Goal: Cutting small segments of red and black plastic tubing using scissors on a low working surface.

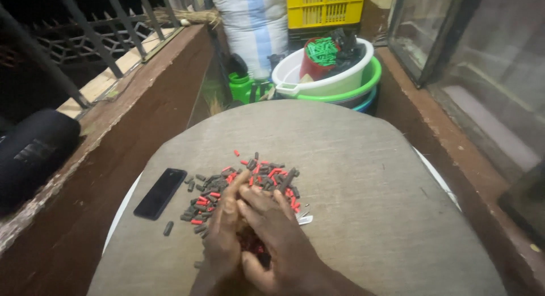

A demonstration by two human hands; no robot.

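A heap of small red and dark grey plastic pieces (250, 179) lies on a grey round tabletop (352, 177). My left hand (222, 233) and my right hand (272, 233) are pressed together over the near edge of the heap, fingers pointing away from me. Their fingers are cupped around some of the pieces, and a few red ones show between the palms. What exactly each hand grips is hidden. A single grey piece (168, 228) lies apart at the left.
A black phone (160, 192) lies left of the heap. Stacked plastic basins (335, 80) holding a red pot stand beyond the table, with a green watering can (244, 87) and yellow crates (325, 6). A brown ledge (142, 103) with a black speaker (34, 154) runs along the left.
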